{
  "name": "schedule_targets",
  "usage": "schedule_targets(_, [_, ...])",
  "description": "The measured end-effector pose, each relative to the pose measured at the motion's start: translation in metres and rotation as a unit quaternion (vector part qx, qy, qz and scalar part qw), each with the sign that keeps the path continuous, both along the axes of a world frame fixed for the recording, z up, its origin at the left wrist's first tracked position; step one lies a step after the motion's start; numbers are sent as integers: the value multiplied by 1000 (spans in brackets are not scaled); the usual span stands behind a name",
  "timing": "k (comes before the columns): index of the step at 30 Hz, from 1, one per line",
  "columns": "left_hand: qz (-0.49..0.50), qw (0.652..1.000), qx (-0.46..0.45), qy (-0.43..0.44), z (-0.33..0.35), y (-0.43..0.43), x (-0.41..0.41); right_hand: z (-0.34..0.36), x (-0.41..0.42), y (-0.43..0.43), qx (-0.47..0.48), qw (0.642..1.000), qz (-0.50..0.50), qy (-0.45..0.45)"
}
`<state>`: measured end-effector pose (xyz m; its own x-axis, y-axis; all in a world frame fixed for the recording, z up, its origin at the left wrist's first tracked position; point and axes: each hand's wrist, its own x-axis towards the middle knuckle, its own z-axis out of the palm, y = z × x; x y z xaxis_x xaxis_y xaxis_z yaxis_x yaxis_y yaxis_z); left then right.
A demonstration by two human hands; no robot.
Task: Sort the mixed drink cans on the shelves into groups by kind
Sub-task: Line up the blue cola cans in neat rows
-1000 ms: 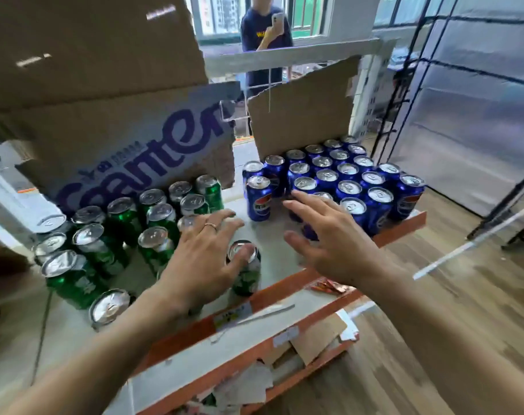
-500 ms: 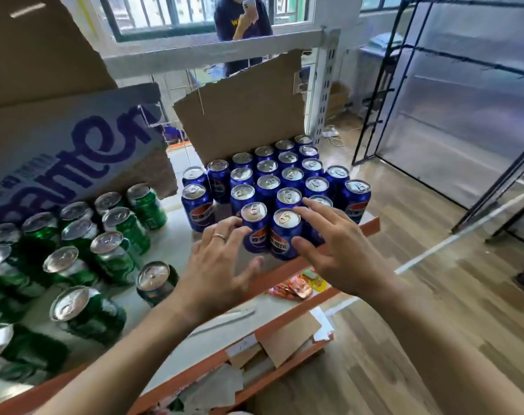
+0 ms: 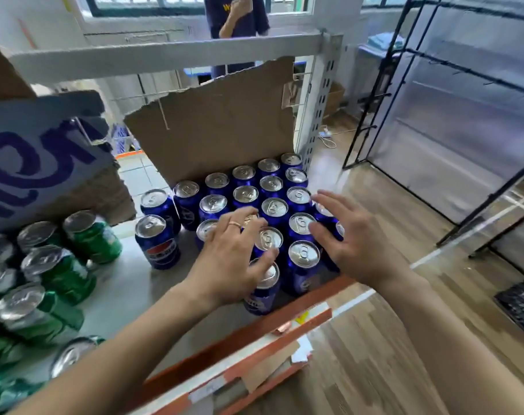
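Several blue cola cans (image 3: 245,194) stand packed in rows at the right end of the shelf (image 3: 129,290). Several green soda cans (image 3: 58,271) are grouped at the left end. My left hand (image 3: 229,259), with a ring on one finger, lies spread over the left front of the blue group, its thumb against the nearest blue can (image 3: 262,290). My right hand (image 3: 349,239) hovers with straight spread fingers at the right side of the blue group, fingertips by the can tops. Neither hand grips a can. One blue can (image 3: 157,242) stands slightly apart to the left.
A torn cardboard sheet (image 3: 215,127) stands behind the blue cans, and a printed carton flap (image 3: 39,157) hangs over the green ones. The shelf's orange front rail (image 3: 242,342) runs below my arms. A person (image 3: 235,13) stands beyond the rack. Black wire racks (image 3: 404,85) stand at the right.
The view swung right, from the green cans to the blue group. Both hands moved from the gap in front of the cans onto the blue cans and now bracket them left and right.
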<state>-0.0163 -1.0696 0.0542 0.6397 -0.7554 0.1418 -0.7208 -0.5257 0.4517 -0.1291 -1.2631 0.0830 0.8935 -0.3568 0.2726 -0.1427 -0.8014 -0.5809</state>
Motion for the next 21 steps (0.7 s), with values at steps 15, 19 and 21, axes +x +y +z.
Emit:
schedule_targets(15, [145,984,100,-8,15,-149,52,-41,134,-169,38,981,106,156])
schedule_targets(19, [164,964,211,-7,15,-183,53,-53,167,-177,-77,953,225,191])
schedule_targets(21, [176,952,249,-30,11,-192,53,-55,178,-177,-103,944,242,201])
